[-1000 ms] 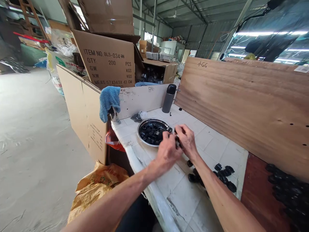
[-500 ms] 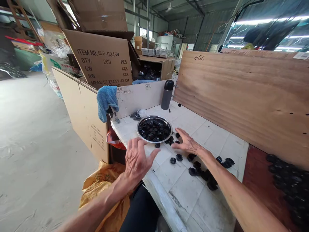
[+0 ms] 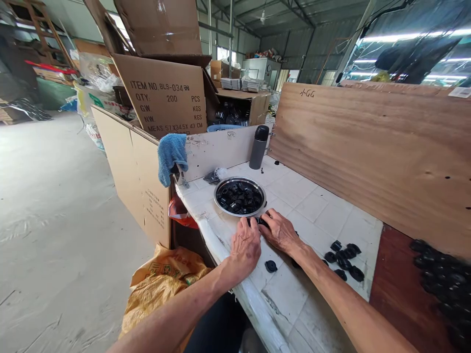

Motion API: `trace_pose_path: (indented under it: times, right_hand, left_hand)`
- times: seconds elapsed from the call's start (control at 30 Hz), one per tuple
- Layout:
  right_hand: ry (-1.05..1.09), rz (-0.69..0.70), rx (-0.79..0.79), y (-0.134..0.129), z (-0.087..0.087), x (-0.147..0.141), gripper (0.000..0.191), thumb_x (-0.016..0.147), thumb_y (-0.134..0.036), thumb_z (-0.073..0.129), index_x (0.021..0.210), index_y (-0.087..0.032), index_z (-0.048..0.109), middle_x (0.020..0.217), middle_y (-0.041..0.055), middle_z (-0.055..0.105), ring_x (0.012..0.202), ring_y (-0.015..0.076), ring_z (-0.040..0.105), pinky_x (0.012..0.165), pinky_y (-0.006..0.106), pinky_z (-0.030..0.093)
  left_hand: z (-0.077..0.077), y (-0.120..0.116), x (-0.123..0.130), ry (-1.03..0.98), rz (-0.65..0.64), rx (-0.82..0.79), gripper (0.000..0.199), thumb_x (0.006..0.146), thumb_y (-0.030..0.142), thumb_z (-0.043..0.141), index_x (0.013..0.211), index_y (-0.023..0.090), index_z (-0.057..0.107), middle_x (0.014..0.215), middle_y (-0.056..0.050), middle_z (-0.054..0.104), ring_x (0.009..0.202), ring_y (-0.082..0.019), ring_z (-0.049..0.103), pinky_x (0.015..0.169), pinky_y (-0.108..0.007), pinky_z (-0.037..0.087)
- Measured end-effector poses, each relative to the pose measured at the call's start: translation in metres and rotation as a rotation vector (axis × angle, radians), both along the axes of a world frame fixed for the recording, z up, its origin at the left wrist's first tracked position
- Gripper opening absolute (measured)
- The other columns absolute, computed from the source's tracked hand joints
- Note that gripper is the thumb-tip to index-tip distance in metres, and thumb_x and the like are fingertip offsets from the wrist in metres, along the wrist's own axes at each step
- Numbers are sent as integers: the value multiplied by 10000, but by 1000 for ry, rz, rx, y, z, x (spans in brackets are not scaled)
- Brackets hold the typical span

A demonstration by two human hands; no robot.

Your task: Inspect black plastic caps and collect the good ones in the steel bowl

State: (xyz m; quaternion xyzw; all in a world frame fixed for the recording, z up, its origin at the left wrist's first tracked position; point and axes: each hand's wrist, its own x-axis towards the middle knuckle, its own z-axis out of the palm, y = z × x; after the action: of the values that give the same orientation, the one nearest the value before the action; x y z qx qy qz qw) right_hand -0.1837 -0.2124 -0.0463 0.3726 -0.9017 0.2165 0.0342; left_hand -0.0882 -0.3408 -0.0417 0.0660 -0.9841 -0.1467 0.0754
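Note:
A round steel bowl (image 3: pixel 217 200) on the white table holds many small black plastic caps (image 3: pixel 239 196). Just in front of its near rim my two hands come together over a few loose black caps (image 3: pixel 262 222). My left hand (image 3: pixel 246 246) has its fingers curled against these caps from the left. From the right, my right hand (image 3: pixel 280 231) bends its fingers round them; its palm hides part of what it holds. One single cap (image 3: pixel 271 266) lies apart, below my right wrist. Beside my right forearm is a loose group of several caps (image 3: pixel 343 261).
A grey flask (image 3: pixel 259 148) stands at the table's back corner. A wooden board (image 3: pixel 368 147) walls the right side. Black caps are heaped (image 3: pixel 441 284) on a red-brown surface at far right. A blue cloth (image 3: pixel 172 158) hangs at the left corner, near cardboard boxes (image 3: pixel 165 98).
My hands were apart and spread; they have closed in on the caps near the bowl. The scattered caps around the bowl's near side are now mostly gathered or covered by my hands.

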Motion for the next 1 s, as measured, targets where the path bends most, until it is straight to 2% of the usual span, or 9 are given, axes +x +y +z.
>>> trace_pose_path:
  times: [0.17, 0.37, 0.57, 0.67, 0.73, 0.83, 0.9, 0.97, 1.0]
  right_hand:
    - [-66, -8, -163, 10, -4, -1, 215, 990, -384, 546, 994, -199, 655, 946, 43, 585, 826, 183, 583, 749, 310, 456]
    - [-62, -205, -480, -13, 25, -12, 284, 998, -477, 524, 1054, -234, 659, 1049, 27, 660, 944, 166, 616, 848, 286, 490]
    - [-44, -174, -487, -64, 54, -39, 283, 947, -414, 618, 1112, -201, 706, 1129, 40, 697, 1067, 178, 629, 985, 282, 470]
    - [-26, -259, -432, -10, 51, -31, 301, 971, -425, 555, 1080, -196, 719, 1138, 59, 695, 1087, 202, 624, 1017, 332, 458]
    - [-40, -320, -347, 57, 42, -17, 339, 909, -475, 618, 1068, -197, 729, 1147, 88, 692, 1107, 268, 616, 1052, 441, 431]
    - [-131, -419, -110, 159, 21, 6, 640, 847, -655, 610, 1291, -197, 665, 1483, 160, 475, 1380, 418, 398, 1107, 659, 298]
    - [-231, -357, -34, 199, 6, 21, 720, 881, -726, 520, 1405, -238, 594, 1534, 142, 422, 1395, 394, 404, 1119, 625, 330]
    - [-203, -228, 50, 209, -5, 38, 795, 871, -779, 503, 1496, -286, 488, 1583, 120, 347, 1430, 380, 354, 1156, 616, 280]
    - [-163, -173, 82, 204, -8, 47, 858, 840, -805, 529, 1523, -292, 445, 1593, 122, 322, 1443, 383, 326, 1163, 618, 258]
  left_hand:
    - [1, 2, -4, -34, -74, 119, 209, 897, 117, 483, 1099, 142, 535, 1050, -105, 583, 827, -225, 629, 672, -329, 479]
    - [38, -20, -16, 247, -64, 286, 103, 906, 197, 571, 995, 173, 526, 964, -48, 569, 891, -190, 589, 802, -319, 486]
    - [45, -70, -39, 380, 28, -16, 280, 938, 362, 608, 1103, 137, 632, 1079, -130, 590, 1011, -305, 542, 907, -448, 484]
    - [33, -73, -17, 484, -237, -31, 310, 946, 441, 604, 1064, 158, 650, 1012, -94, 609, 968, -276, 528, 872, -428, 497]
    - [25, -68, 6, 443, -420, 10, 329, 947, 460, 601, 1068, 156, 630, 1035, -94, 611, 984, -262, 538, 876, -422, 510]
    - [16, -49, 33, 344, -489, 135, 438, 972, 466, 555, 1279, 156, 518, 1258, -139, 561, 1155, -267, 536, 995, -436, 504]
    - [10, -30, 40, 229, -526, 209, 820, 878, 628, 615, 1475, 142, 330, 1451, -212, 424, 1332, -321, 458, 1067, -470, 481]
    - [2, -6, 35, 108, -598, 188, 1363, 579, 826, 723, 1570, 96, 138, 1571, -316, 184, 1465, -455, 253, 1113, -584, 412]
    - [-3, 5, 29, 69, -639, 155, 1459, 492, 838, 755, 1578, 90, 131, 1582, -341, 118, 1480, -498, 174, 1130, -642, 352]
